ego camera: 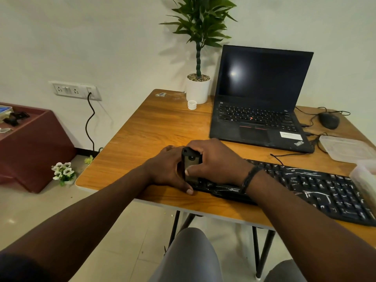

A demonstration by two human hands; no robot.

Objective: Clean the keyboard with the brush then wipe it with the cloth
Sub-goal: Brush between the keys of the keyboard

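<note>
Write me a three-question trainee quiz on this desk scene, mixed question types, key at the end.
1. True or false: both hands grip the black brush at the left end of the keyboard.
2. What stands directly left of the open laptop? A) mouse B) potted plant C) plastic container
3. Fill in: the computer mouse lies to the ____ of the laptop.

Key: 1 true. 2 B, the potted plant. 3 right.

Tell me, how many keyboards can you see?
2. One black keyboard lies at the table's near edge, its left end under the hands. The other is built into the open laptop behind it.
</note>
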